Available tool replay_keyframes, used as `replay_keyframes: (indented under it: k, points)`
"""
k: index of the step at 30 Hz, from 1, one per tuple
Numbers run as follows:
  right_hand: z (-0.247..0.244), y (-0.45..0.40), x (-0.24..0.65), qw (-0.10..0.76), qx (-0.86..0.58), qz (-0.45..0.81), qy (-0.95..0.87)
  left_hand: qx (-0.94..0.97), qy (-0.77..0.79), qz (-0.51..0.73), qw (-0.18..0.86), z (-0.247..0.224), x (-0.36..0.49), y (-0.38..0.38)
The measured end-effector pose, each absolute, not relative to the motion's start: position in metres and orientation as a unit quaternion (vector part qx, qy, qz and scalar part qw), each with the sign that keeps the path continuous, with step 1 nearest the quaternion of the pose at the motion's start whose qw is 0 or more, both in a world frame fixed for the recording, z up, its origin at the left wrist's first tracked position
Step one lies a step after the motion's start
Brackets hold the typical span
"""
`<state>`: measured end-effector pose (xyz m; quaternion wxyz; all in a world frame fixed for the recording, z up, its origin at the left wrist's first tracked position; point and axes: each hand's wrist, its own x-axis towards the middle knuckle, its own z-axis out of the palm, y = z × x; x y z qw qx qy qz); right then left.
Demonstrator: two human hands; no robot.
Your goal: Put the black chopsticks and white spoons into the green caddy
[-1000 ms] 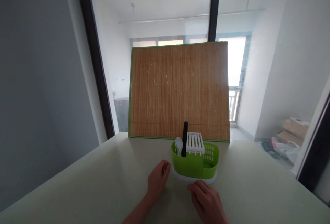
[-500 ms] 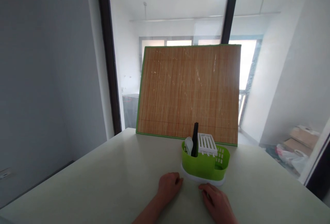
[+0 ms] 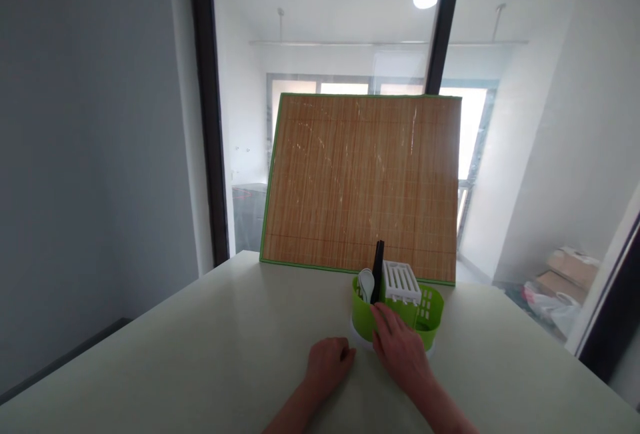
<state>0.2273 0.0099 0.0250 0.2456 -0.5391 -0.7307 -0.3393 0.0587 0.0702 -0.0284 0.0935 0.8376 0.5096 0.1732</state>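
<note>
A green plastic utensil caddy on a white base stands on the table. Inside its left part are white spoons and a long black utensil or handle, standing upright. A white slotted rack sits over the middle of it. My right hand reaches in front of the caddy, fingers stretched out and holding nothing; whether the fingertips touch the caddy's front wall I cannot tell. Left of the base, my left hand rests on the table in a loose fist, apart from the caddy.
Behind the caddy a bamboo mat with green edging stands upright on the white table. A glass partition with dark frames rises beyond it. Cardboard boxes and plastic wrapping lie on the floor at the far right.
My right hand has risen off the table in front of the base and moved forward to the caddy's front, its fingers straightening. My left hand has stayed in place.
</note>
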Motion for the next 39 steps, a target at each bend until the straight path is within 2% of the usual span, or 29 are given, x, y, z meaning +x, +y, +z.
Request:
replay_keyframes:
  k: [13,25,39]
  points:
    - [0.018,0.022,0.221,0.262,-0.587,-0.361,-0.675,0.840,0.508,0.163,0.097,-0.024,0.056,0.069]
    - [0.016,0.001,0.301,0.116,-0.684,-0.397,-0.601,0.853,0.486,0.175,0.077,-0.033,0.055,0.077]
    - [0.028,-0.007,0.404,0.073,-0.742,-0.384,-0.546,0.852,0.489,0.174,0.076,-0.037,0.055,0.081]
